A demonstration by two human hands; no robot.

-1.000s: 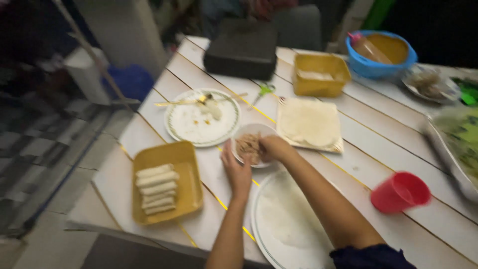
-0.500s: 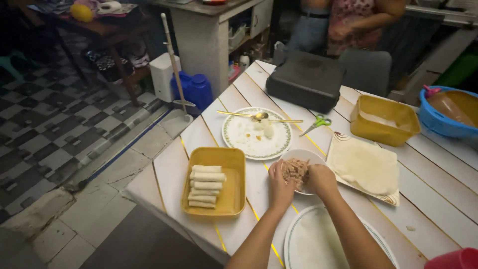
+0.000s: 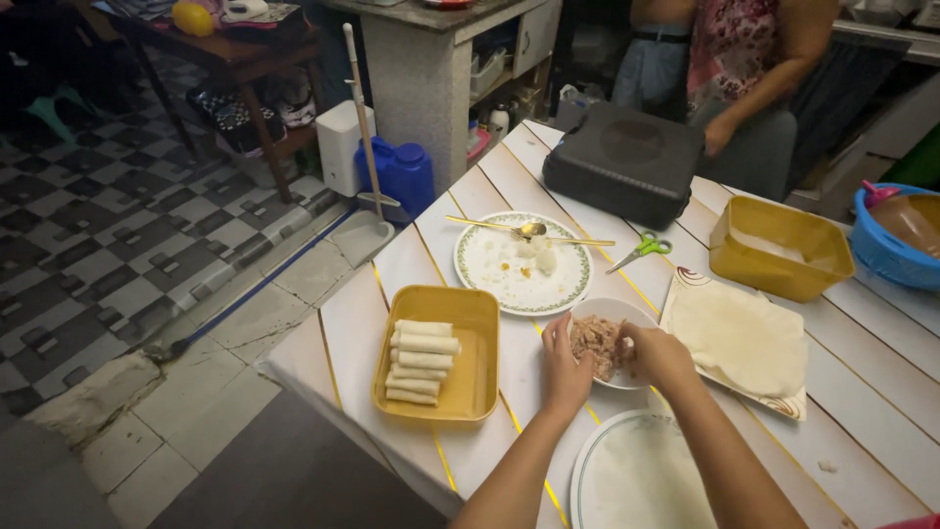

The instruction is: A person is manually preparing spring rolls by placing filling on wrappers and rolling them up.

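Head view: filling bowl (image 3: 613, 315) (between hands)

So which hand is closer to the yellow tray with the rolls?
Left. The left hand rests at the filling bowl's near-left rim, just right of the yellow tray. The right hand reaches in from the bowl's far side.

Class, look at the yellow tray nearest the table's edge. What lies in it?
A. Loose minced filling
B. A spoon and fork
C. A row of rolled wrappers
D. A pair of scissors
C: the yellow tray holds a row of pale rolled wrappers, stacked side by side along its left part.
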